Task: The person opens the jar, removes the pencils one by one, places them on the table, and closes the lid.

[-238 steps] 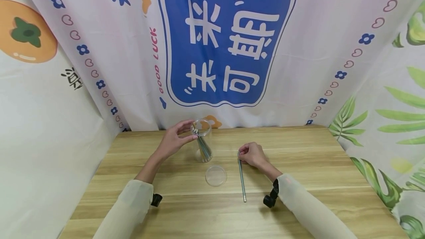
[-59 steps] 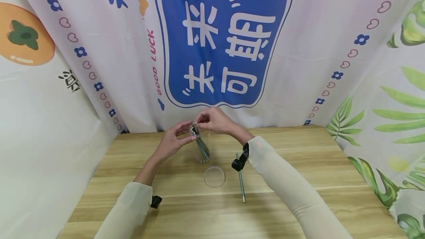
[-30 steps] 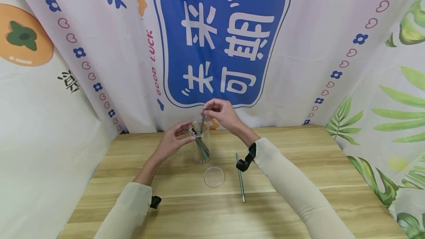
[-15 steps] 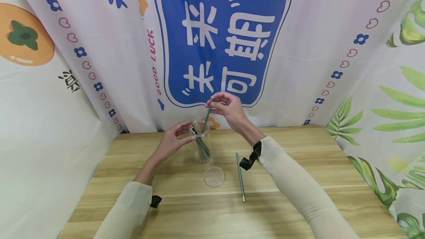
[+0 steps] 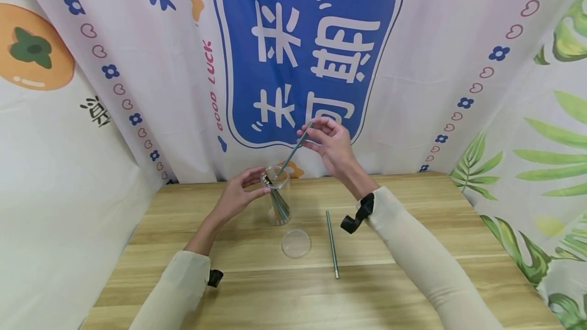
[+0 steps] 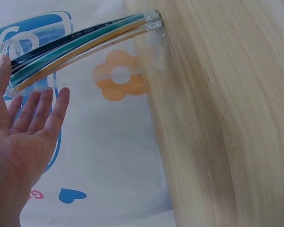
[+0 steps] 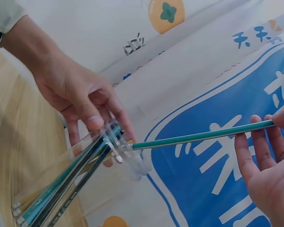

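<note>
My left hand (image 5: 245,190) steadies a clear round jar (image 5: 286,198) at its rim, thumb on one side and fingers on the other. Green, black and yellow pencils (image 6: 85,42) lean together inside it, several showing silver ends at the bottom. Above and to the right, my right hand (image 5: 332,144) pinches a green pencil (image 7: 194,138) near its upper end. That pencil slants down, its silver-banded end right at the jar's mouth. A second green pencil (image 5: 332,245) lies on the table to the right of the jar.
A clear round lid (image 5: 296,243) lies flat on the wooden table (image 5: 257,289), in front of the jar. Behind the table's far edge hangs a printed cloth (image 5: 390,152). Patterned sheets also hang at left and right.
My right hand has left the pencil on the table, reached into the jar and pulled another pencil up and to the right. My left hand has stayed at the jar's rim.
</note>
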`<move>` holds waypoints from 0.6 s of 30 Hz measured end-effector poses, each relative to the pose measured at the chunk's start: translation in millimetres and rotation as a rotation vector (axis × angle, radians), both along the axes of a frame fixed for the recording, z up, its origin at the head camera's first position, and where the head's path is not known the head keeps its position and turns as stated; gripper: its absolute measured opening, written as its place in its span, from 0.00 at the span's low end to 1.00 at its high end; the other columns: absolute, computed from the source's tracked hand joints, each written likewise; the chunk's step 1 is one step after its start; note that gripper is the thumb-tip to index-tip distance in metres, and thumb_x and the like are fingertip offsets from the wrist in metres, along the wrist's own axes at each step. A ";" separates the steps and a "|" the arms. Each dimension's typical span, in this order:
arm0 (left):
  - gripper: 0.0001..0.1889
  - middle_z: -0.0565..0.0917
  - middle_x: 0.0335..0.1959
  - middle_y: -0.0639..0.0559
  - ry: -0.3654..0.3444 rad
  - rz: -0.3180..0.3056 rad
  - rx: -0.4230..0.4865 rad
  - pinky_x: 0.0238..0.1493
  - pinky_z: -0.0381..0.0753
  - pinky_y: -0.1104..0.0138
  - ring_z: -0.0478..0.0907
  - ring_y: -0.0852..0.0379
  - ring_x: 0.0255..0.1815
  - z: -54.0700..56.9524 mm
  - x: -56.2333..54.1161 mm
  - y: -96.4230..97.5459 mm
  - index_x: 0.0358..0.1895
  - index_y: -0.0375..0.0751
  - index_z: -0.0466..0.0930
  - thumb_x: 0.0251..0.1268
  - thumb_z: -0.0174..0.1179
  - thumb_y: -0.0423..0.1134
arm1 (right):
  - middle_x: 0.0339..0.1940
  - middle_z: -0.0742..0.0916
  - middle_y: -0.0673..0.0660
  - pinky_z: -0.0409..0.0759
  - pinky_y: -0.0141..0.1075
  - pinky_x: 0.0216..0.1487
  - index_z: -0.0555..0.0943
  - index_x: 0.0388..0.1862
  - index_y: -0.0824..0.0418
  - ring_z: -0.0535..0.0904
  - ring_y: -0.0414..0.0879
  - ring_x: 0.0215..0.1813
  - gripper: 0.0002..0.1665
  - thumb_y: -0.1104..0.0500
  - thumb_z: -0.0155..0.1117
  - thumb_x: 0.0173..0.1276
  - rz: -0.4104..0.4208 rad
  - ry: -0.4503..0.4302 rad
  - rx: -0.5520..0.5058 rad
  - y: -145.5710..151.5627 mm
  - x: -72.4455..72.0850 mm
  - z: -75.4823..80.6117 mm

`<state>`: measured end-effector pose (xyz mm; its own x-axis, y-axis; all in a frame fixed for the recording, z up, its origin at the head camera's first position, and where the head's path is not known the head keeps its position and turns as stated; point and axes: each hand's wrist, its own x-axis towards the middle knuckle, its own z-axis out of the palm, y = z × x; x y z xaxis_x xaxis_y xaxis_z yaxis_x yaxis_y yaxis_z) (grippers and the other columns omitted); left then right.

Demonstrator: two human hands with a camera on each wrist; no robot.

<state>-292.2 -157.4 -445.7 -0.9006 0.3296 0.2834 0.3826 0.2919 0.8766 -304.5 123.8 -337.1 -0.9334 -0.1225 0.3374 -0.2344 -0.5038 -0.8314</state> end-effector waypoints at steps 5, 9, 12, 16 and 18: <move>0.34 0.80 0.70 0.39 -0.010 0.001 -0.006 0.69 0.81 0.46 0.79 0.41 0.70 0.4 0.6 -0.2 0.74 0.38 0.75 0.66 0.76 0.38 | 0.44 0.89 0.59 0.91 0.47 0.56 0.80 0.52 0.66 0.89 0.53 0.50 0.08 0.72 0.61 0.78 -0.006 -0.015 -0.066 9.9 3.7 7.0; 0.34 0.80 0.70 0.40 -0.014 0.003 -0.014 0.69 0.81 0.47 0.79 0.41 0.70 0.0 0.9 -1.0 0.74 0.38 0.75 0.66 0.76 0.38 | 0.45 0.88 0.60 0.91 0.47 0.56 0.77 0.54 0.69 0.89 0.53 0.50 0.09 0.72 0.61 0.78 -0.029 -0.020 -0.085 18.6 8.8 11.1; 0.34 0.81 0.69 0.40 -0.014 0.007 -0.017 0.69 0.82 0.50 0.79 0.41 0.69 -0.1 0.7 -1.0 0.73 0.38 0.75 0.66 0.76 0.39 | 0.48 0.88 0.62 0.91 0.46 0.56 0.77 0.54 0.67 0.89 0.53 0.51 0.09 0.71 0.61 0.79 -0.038 -0.041 -0.109 26.5 13.8 14.5; 0.34 0.81 0.69 0.40 -0.013 0.012 -0.022 0.68 0.82 0.55 0.80 0.42 0.69 0.3 0.0 -0.2 0.73 0.38 0.75 0.66 0.76 0.39 | 0.50 0.87 0.63 0.91 0.46 0.56 0.78 0.53 0.64 0.90 0.54 0.52 0.08 0.71 0.62 0.78 -0.054 -0.074 -0.127 38.2 19.4 18.3; 0.34 0.81 0.69 0.41 -0.013 0.014 -0.022 0.69 0.82 0.56 0.80 0.42 0.69 0.7 -0.3 -0.1 0.73 0.38 0.75 0.66 0.76 0.38 | 0.50 0.87 0.63 0.91 0.45 0.55 0.78 0.53 0.65 0.90 0.53 0.51 0.09 0.70 0.62 0.78 -0.063 -0.082 -0.124 44.3 21.3 19.2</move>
<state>-292.5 -157.5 -444.9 -0.9086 0.3232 0.2645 0.3671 0.3162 0.8748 -283.1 168.1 -317.9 -0.9629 -0.0247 0.2689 -0.2031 -0.5898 -0.7816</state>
